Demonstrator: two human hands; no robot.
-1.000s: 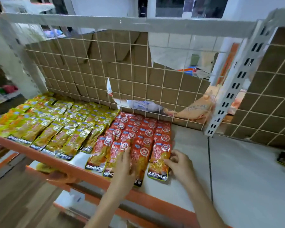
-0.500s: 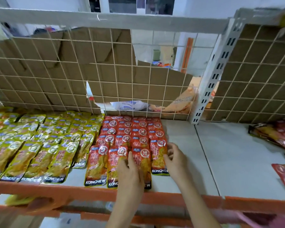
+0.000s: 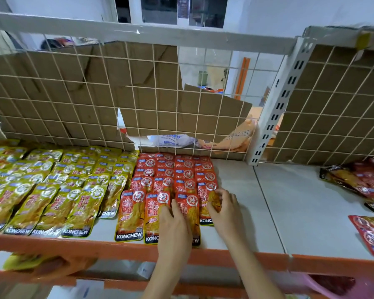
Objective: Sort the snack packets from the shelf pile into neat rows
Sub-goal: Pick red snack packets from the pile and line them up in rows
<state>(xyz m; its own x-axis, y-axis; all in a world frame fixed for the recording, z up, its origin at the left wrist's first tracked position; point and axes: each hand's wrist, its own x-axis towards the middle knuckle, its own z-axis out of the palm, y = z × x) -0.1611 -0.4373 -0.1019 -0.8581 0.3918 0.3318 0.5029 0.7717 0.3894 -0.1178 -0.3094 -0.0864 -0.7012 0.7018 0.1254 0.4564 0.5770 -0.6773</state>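
The left hand (image 3: 174,225) is lying flat, fingers straight, pressing down on the front red Konchew packets (image 3: 171,186), while the right hand (image 3: 224,209) is curling its fingers round the right edge of the rightmost front packet (image 3: 207,203), nudging it into line. To do this well, the pressing hand should be holding the neighbouring packets so the glossy film is not sliding, and the right hand should be pushing sideways only, bringing that packet's lower edge level with the others, since it is sitting a little further back than its neighbours.

The red block is sitting just right of the yellow Konchew packets (image 3: 52,186), which are overlapping in rows. Well to the right of the red block, a loose pile of dark and red packets (image 3: 354,180) is waiting unsorted, so by my judgement much is left to do.

The shelf board (image 3: 289,208) is pale and smooth, edged in front by an orange rail (image 3: 73,244). Behind the red block, a white wire grid (image 3: 138,93) is backing onto torn cardboard (image 3: 63,83), with a white slotted upright (image 3: 276,104) to the right.
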